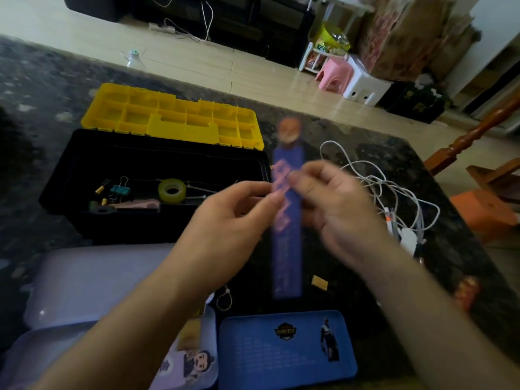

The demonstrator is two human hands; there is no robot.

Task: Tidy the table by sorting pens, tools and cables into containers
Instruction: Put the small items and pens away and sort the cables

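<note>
Fingertips [274, 196] of left hand [233, 218] and right hand [334, 204] pinch a long blue bookmark [287, 263] near its middle, evidently steadying it for sorting; open toolbox [84, 164] just left; white cable [394, 192] right, not yet sorted.

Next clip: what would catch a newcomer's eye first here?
At centre the left hand and right hand pinch a long blue strip, which is blurred. Behind on the left stands an open black toolbox with its yellow lid; a tangle of white cable lies to the right.
</note>
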